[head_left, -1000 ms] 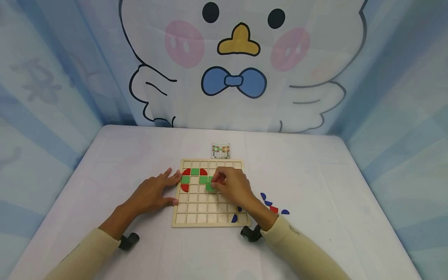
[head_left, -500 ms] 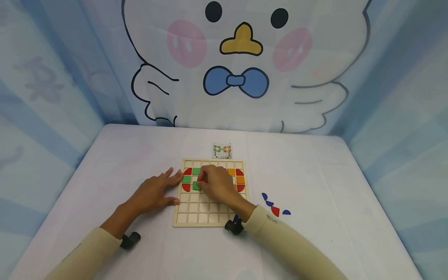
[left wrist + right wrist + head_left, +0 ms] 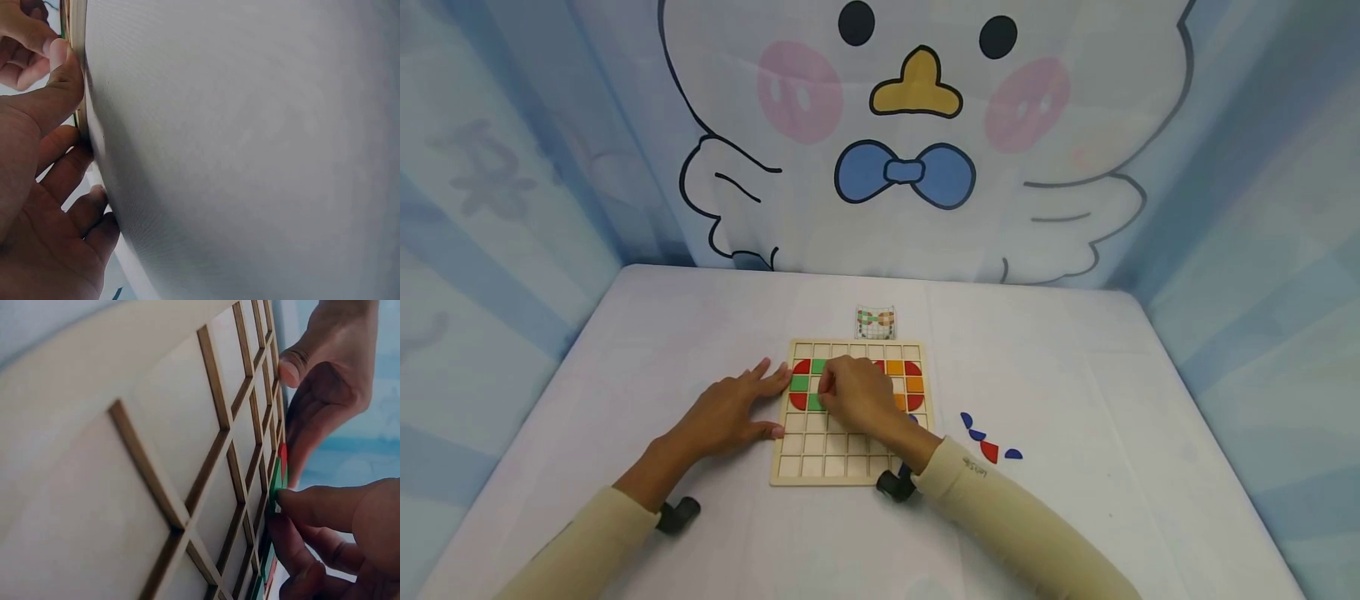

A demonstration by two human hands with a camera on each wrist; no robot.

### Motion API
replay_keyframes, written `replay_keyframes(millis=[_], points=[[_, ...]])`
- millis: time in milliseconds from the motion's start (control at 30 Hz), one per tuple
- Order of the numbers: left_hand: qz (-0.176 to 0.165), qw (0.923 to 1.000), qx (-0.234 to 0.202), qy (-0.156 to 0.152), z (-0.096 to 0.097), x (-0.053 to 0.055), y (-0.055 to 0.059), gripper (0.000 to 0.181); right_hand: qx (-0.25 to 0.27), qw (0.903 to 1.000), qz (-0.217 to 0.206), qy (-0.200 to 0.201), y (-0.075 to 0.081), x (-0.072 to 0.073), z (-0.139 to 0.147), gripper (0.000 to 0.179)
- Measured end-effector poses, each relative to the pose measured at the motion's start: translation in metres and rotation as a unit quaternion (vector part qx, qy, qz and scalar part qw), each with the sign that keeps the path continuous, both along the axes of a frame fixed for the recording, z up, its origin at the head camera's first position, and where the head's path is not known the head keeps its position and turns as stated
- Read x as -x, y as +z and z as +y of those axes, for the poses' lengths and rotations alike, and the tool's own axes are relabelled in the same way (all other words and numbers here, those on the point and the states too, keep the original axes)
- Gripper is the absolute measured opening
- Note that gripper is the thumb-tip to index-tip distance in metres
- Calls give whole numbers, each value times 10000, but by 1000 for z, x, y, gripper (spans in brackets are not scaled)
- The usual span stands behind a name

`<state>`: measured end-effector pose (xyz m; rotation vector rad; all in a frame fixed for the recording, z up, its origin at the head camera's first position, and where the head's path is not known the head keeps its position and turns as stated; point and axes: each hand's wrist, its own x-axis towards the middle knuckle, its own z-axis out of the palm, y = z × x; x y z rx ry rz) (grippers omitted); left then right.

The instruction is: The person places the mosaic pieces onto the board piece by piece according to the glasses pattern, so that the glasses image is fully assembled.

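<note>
A wooden grid board (image 3: 835,481) lies on the table, holding red quarter-round, green square and orange square tiles in its upper rows. My left hand (image 3: 730,412) is spread at the board's left edge, thumb and fingertips touching the frame. Over the upper middle of the board, my right hand (image 3: 861,396) pinches a green square tile (image 3: 814,402) at a cell beside a red quarter-round tile (image 3: 797,402). In the right wrist view, the thumb touches that green tile (image 3: 275,481), which sits slightly raised. The right hand covers the board's middle cells.
A small pattern card (image 3: 876,322) lies behind the board. Right of the board are loose blue half-round pieces (image 3: 1013,454) and a red piece (image 3: 990,452). More blue pieces lie partly hidden under the right forearm. A printed curtain (image 3: 902,233) stands behind the table.
My right hand has carried the green tile leftward from the board's middle, then lowered it at a cell in the third row. The left hand stays at the board's edge.
</note>
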<state>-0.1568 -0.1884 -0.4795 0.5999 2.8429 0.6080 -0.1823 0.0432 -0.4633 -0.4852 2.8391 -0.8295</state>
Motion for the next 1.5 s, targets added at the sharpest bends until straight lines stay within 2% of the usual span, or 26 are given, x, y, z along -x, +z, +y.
replay_keyframes(millis=[200, 400, 567, 833, 1200, 1500], points=[[0, 10000, 11, -17, 0, 0, -1, 94, 175, 9998, -116, -13, 6, -3, 11, 14], [-60, 10000, 69, 16, 2, 1, 0, 94, 409, 9991, -48, -119, 19, -9, 34, 11], [-66, 9999, 139, 46, 3, 1, 2, 94, 525, 9979, -24, -388, 30, -12, 58, 9], [-81, 9998, 183, 46, 3, 1, 4, 94, 256, 9942, -168, -1029, 41, -18, 100, 9], [-120, 9997, 183, 75, 3, 1, 1, 94, 69, 9865, -284, -1610, 41, -32, 157, 11], [-135, 9996, 208, 124, 3, 2, 0, 95, -6, 9839, -338, -1755, 31, -46, 187, 15]])
